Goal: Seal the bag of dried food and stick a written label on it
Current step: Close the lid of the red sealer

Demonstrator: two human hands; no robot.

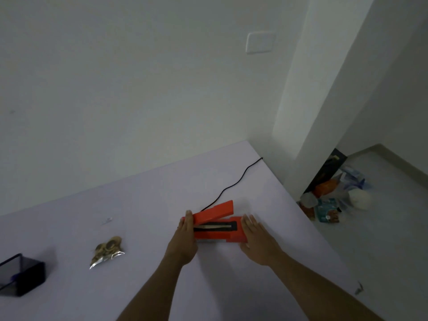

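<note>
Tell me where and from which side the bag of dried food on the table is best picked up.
Judging by its pose, grip the bag of dried food at its flat, shiny empty end, nearest the person, coming from above. That end lies thin on the table with nothing beside it, while the far end bulges with food. The left hand is nearer; both hands flank the orange sealer.

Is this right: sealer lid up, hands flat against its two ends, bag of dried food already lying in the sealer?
Not quite. The head view shows the bag of dried food lying on the table, well off to the left of the sealer, not in it. The rest holds: lid raised, left hand and right hand flat against its ends.
</note>
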